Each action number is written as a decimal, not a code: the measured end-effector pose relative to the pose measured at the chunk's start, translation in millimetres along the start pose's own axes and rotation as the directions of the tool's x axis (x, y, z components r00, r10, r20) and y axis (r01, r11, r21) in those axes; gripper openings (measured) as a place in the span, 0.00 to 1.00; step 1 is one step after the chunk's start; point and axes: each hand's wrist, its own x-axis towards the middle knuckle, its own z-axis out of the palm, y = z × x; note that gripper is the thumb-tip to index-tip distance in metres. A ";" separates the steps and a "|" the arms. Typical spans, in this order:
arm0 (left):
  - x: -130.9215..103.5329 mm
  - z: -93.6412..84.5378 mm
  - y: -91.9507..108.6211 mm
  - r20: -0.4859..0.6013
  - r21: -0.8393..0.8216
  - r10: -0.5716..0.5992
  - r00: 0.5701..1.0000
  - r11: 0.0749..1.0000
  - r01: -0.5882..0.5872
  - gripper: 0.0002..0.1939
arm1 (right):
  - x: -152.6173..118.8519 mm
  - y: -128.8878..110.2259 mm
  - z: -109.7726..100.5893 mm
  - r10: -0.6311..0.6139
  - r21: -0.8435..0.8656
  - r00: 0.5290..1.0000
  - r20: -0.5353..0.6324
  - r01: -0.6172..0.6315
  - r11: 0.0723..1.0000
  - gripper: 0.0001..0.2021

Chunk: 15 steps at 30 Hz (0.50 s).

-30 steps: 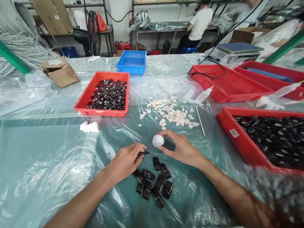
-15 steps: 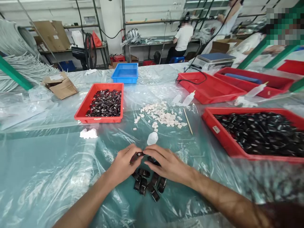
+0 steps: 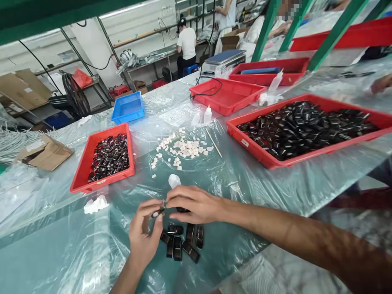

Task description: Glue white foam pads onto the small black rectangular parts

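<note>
My left hand (image 3: 145, 232) pinches a small dark piece (image 3: 157, 212) with a pale round spot on it. My right hand (image 3: 192, 204) reaches in from the right, its fingertips together at the edge of that piece; whether they grip anything is hard to make out. Under my right palm another black piece shows in part. Several glossy black pieces (image 3: 177, 248) lie in a loose group on the plastic-covered table just below my hands. A clear, whitish lump (image 3: 174, 181) sits just beyond my right hand.
Small white pieces (image 3: 188, 148) are scattered ahead, beside a thin wooden stick (image 3: 214, 143) and a squeeze bottle (image 3: 207, 115). Red trays of black pieces stand left (image 3: 132, 159) and right (image 3: 272, 164). Behind are a blue tray (image 3: 128, 118) and an empty red tray (image 3: 226, 108). A person's hand (image 3: 382, 83) shows far right.
The view has turned to the right and tilted. My left hand has opened its grip pose somewhat, with the piece still between its fingers; my right hand stays close to it.
</note>
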 end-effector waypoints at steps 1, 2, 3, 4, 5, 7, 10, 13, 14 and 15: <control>0.5 -1.5 -0.4 0.001 -0.015 0.001 1.000 1.000 -0.001 0.13 | 0.9 5.6 -7.4 0.012 -0.019 0.999 -0.033 -0.012 1.000 0.10; 1.4 -3.1 -0.9 0.014 -0.023 -0.007 1.000 1.000 0.007 0.14 | 2.1 12.4 -15.8 0.028 -0.042 0.996 -0.082 -0.032 0.999 0.11; 2.6 -4.7 -1.5 0.031 -0.023 -0.016 0.999 1.000 0.016 0.14 | 3.7 20.1 -24.3 0.048 -0.063 0.991 -0.128 -0.056 0.996 0.13; 3.9 -6.1 -2.5 0.045 -0.016 -0.025 0.999 1.000 0.026 0.14 | 5.6 28.2 -32.2 0.082 -0.079 0.985 -0.149 -0.095 0.992 0.15; 5.2 -7.3 -3.6 0.052 -0.004 -0.031 0.998 0.999 0.032 0.13 | 7.7 36.3 -38.6 0.129 -0.088 0.981 -0.142 -0.142 0.986 0.17; 7.4 -8.4 -5.9 0.066 0.040 -0.022 0.998 0.999 0.019 0.12 | 11.7 49.8 -45.1 0.227 -0.090 0.973 -0.048 -0.230 0.969 0.21; 8.9 -8.0 -6.6 0.103 0.099 0.049 0.993 0.993 -0.060 0.12 | 14.2 58.7 -38.3 0.292 -0.083 0.955 0.061 -0.286 0.955 0.21; 10.1 -8.1 -2.9 0.104 0.109 0.146 0.984 0.982 -0.157 0.13 | 12.0 56.1 -23.3 0.276 -0.057 0.958 0.080 -0.272 0.961 0.18; 10.9 -9.0 -1.4 0.092 0.120 0.165 0.982 0.977 -0.175 0.13 | 10.6 54.1 -19.2 0.272 -0.051 0.959 0.085 -0.268 0.962 0.17; 11.9 -10.5 -0.1 0.078 0.140 0.171 0.982 0.973 -0.181 0.13 | 9.0 52.0 -16.0 0.267 -0.045 0.960 0.083 -0.264 0.964 0.17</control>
